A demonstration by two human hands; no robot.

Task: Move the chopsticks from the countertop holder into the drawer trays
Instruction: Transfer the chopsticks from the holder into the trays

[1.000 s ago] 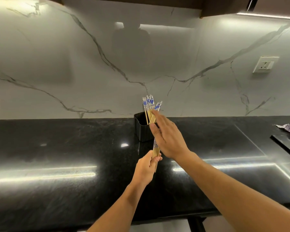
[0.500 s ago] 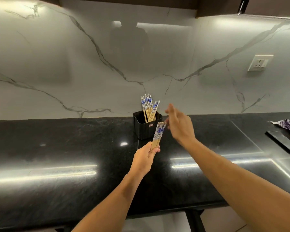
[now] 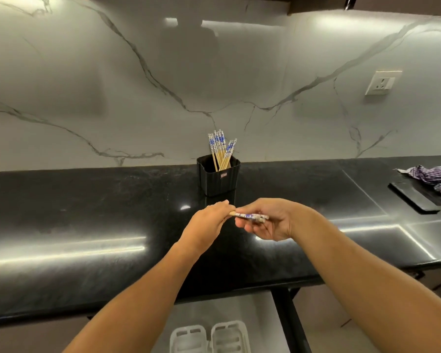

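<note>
**Small bundle of chopsticks held between both hands above the counter**

Head view: the left hand [image 3: 209, 220] is closed around the plain wooden ends of a small bundle of chopsticks [image 3: 250, 216], which lies roughly level over the black countertop [image 3: 87, 212]. The right hand [image 3: 267, 220] cups the blue-and-white patterned ends, fingers curled beneath and thumb on top, so both hands grip the same bundle. Behind them, a black rectangular holder [image 3: 218, 178] stands near the marble backsplash [image 3: 112, 85] with more chopsticks [image 3: 220, 151] leaning upright inside. Below the counter edge, an open drawer [image 3: 262, 319] shows two white trays [image 3: 209, 338] side by side. A striped cloth [image 3: 433, 175] lies at far right.
</note>
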